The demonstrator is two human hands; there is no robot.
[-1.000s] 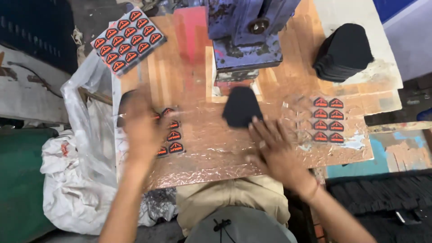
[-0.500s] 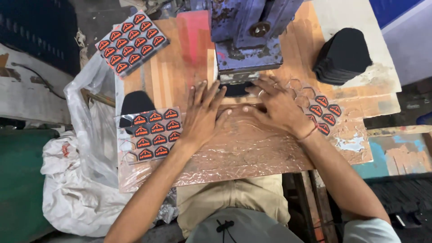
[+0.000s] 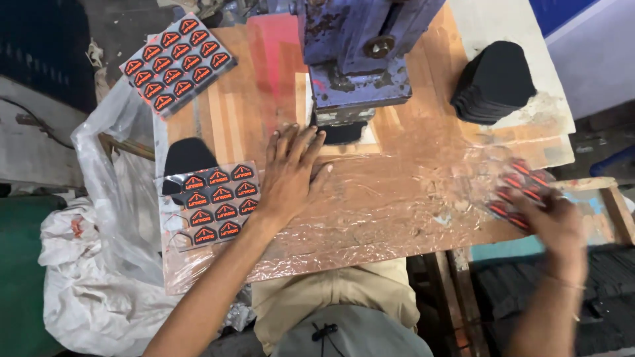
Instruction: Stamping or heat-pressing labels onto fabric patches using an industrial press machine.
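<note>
At the near right, the right hand [image 3: 552,221] is seen blurred over a sheet of orange-and-black labels [image 3: 519,188] at the worktop [image 3: 397,211] edge; whether the sheet is gripped cannot be told. The left hand [image 3: 288,173] is laid open and flat, fingers spread, on the clear plastic film [image 3: 397,198] that covers the wood. Just beside it, to the left, a second label sheet [image 3: 215,203] is placed, partly over a black piece [image 3: 187,155]. Beyond the left fingertips a black piece [image 3: 344,134] is held under the blue press [image 3: 360,53] (rusty in places). Farther away, a stack of black pieces [image 3: 496,82] and a third label sheet [image 3: 177,63] are found.
</note>
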